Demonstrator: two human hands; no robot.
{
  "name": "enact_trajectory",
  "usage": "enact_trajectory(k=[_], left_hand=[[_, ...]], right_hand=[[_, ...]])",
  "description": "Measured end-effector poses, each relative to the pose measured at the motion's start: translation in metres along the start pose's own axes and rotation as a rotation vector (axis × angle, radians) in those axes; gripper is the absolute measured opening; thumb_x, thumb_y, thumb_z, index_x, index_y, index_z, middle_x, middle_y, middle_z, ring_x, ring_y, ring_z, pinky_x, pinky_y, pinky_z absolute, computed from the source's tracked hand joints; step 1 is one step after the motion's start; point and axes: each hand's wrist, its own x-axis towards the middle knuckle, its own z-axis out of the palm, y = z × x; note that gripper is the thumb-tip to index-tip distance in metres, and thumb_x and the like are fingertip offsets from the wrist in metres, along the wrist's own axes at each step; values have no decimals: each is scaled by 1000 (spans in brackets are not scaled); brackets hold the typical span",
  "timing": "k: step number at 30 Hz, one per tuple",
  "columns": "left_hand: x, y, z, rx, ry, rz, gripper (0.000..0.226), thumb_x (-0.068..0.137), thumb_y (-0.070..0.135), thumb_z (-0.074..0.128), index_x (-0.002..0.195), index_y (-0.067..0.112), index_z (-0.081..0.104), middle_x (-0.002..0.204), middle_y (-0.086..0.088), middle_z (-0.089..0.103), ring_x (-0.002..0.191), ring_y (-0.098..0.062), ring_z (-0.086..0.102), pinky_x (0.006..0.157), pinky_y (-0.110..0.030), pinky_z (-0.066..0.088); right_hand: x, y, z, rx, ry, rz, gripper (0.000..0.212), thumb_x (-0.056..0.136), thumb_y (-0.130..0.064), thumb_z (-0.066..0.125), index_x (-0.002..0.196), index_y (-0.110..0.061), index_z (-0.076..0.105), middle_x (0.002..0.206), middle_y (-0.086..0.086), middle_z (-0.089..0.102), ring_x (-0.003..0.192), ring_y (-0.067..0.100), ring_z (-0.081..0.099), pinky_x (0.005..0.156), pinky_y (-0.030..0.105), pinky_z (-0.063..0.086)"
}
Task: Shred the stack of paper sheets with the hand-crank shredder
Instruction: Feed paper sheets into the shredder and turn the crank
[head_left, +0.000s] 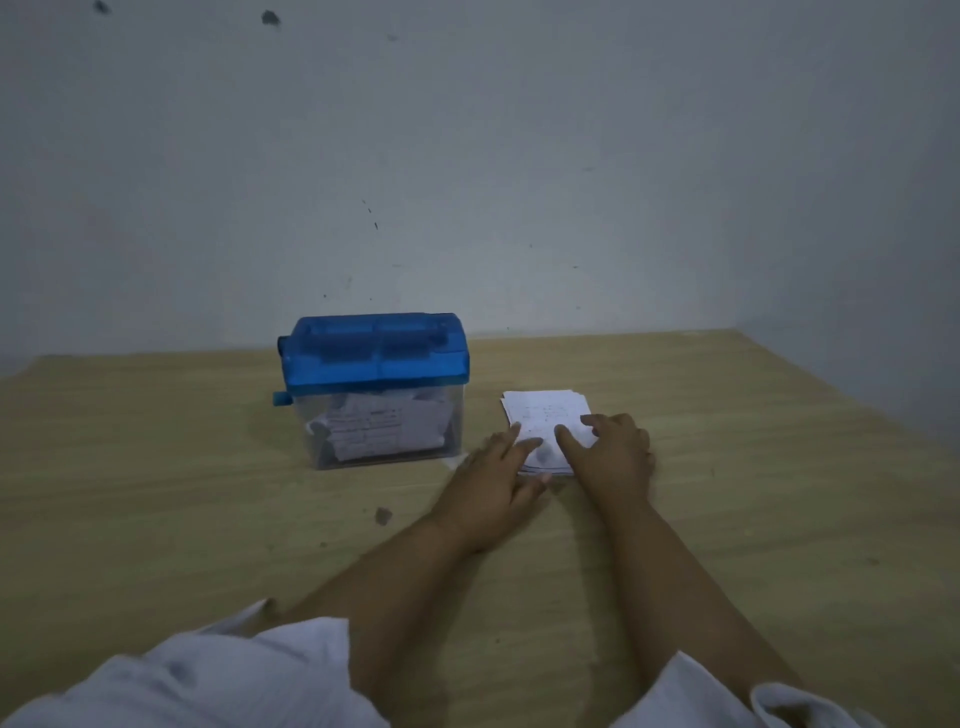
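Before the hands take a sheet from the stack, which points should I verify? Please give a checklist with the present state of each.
1. Left hand and right hand touch the paper stack: ok.
2. One sheet separated from the stack: not ok, none lifted yet.
3. Shredder upright on the table, beside the stack: ok.
4. Crank on the shredder's left side free of obstruction: ok.
5. Room left in the clear bin, which holds shreds: cannot tell.
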Motion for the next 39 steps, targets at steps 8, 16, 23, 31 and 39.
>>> enact_trajectory(k=[8, 16, 23, 31, 39], left_hand=[[0, 3, 0, 143, -116, -26, 53, 98, 52, 26, 147, 32, 27, 158, 6, 10, 146, -12, 3, 117, -35, 3], [0, 5, 0, 174, -136, -28, 54, 97, 54, 25, 148, 34, 24, 159, 6, 8, 146, -13, 0, 117, -35, 2], [0, 6, 0, 199, -163, -27, 55, 97, 54, 23, 148, 36, 17, 159, 3, 2, 146, -15, -5, 117, -35, 1], [-1, 8, 0, 148, -123, -57, 60, 96, 56, 27, 150, 32, 15, 159, 4, 2, 146, -13, -7, 116, -35, 4], [-29, 25, -26, -248, 425, 130, 19, 97, 30, 48, 108, 16, 55, 109, 5, 56, 102, -4, 49, 85, -19, 42]], right_hand=[[14, 6, 2, -70, -37, 120, 48, 84, -38, 63, 125, -14, 55, 128, 10, 47, 121, 30, 39, 98, 38, 30], [18, 9, -3, 189, 135, 133, 15, 78, -22, 70, 94, -20, 70, 89, -2, 69, 90, 20, 62, 90, 34, 34], [18, 9, -3, 39, 186, 146, 16, 87, -31, 63, 90, -17, 71, 94, 2, 71, 95, 23, 58, 88, 35, 27], [11, 7, -4, 169, 270, 24, 22, 89, -23, 61, 103, -11, 72, 112, 5, 64, 108, 27, 48, 88, 34, 31], [10, -18, -37, 969, 174, 260, 8, 86, -12, 65, 83, -4, 65, 74, 2, 60, 67, 14, 54, 56, 29, 47]])
